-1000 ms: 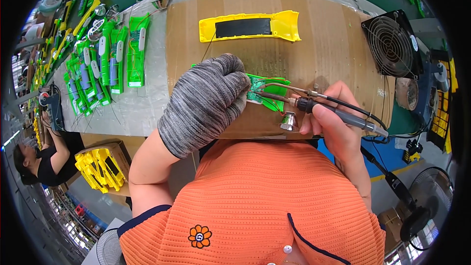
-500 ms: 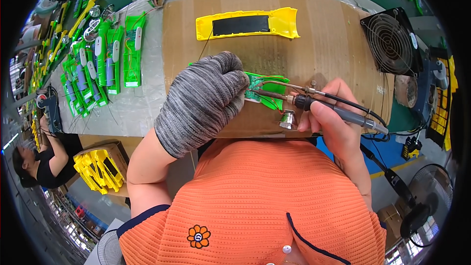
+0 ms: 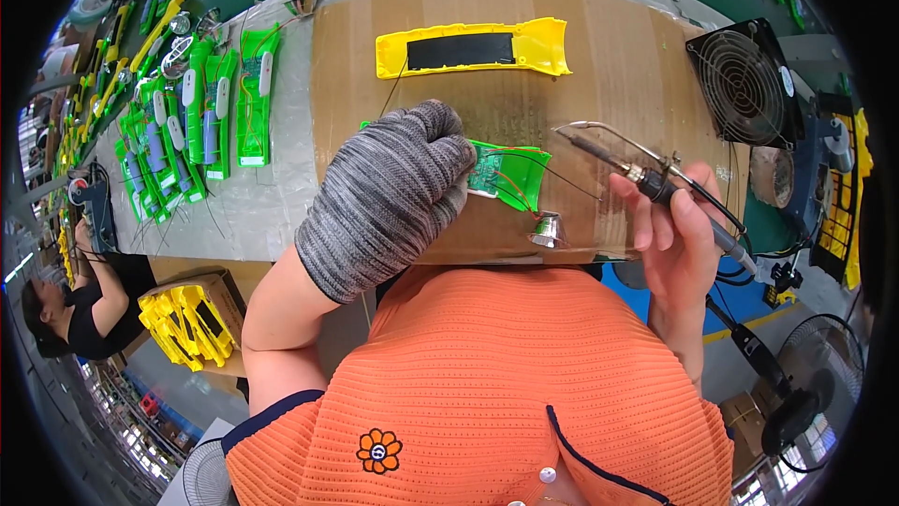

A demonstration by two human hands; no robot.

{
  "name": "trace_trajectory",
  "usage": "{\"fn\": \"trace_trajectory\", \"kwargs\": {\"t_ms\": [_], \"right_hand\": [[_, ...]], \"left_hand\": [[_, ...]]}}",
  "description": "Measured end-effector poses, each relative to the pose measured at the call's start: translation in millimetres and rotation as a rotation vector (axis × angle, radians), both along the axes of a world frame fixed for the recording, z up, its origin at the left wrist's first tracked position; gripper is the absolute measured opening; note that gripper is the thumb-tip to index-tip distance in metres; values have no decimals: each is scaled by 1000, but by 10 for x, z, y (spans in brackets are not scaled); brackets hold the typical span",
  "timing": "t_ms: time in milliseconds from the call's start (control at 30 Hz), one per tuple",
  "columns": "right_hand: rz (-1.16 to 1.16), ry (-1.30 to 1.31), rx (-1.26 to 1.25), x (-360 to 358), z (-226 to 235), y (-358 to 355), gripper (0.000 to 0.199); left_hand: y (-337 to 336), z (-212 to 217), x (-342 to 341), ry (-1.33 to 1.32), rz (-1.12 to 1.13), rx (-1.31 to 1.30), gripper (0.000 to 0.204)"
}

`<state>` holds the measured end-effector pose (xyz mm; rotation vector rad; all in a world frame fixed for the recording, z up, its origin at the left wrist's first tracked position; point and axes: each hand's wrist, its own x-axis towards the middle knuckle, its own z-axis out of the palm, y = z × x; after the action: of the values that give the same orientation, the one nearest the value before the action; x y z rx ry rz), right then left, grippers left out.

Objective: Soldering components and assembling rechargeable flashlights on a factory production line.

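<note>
My left hand (image 3: 389,192), in a grey knitted glove, is closed over a green plastic housing (image 3: 529,167) near the cardboard's front edge. The glove hides most of the housing; a green circuit board (image 3: 486,171) with thin red and black wires shows at its right end. Beside that end lies a small silvery reflector cup (image 3: 546,230), close to the wires. My bare right hand (image 3: 679,225) grips a soldering iron (image 3: 662,190) with a thin metal tube alongside it. Its tip points left, apart from the board.
A yellow housing (image 3: 538,45) with a black strip lies at the back of the cardboard (image 3: 637,57). Several green housings (image 3: 253,122) with boards and wires lie at left. A black fan (image 3: 746,83) stands at right. A co-worker (image 3: 75,309) sits far left, near a box of yellow parts (image 3: 190,326).
My right hand has drawn the soldering iron back to the right, off the circuit board. My left hand stays on the green housing.
</note>
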<state>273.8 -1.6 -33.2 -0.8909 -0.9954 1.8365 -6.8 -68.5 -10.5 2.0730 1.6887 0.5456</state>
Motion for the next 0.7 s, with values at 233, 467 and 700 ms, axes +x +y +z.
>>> {"fn": "trace_trajectory", "kwargs": {"t_ms": [233, 467, 700], "right_hand": [[-75, 56, -43, 76, -47, -7, 11], [-87, 85, -45, 113, -88, -11, 11], [-150, 129, -39, 141, -94, -34, 12]], "left_hand": [[1, 10, 17, 8, -3, 5, 10], [28, 111, -18, 45, -21, -57, 17], [469, -182, -240, 133, 45, 190, 22]]}}
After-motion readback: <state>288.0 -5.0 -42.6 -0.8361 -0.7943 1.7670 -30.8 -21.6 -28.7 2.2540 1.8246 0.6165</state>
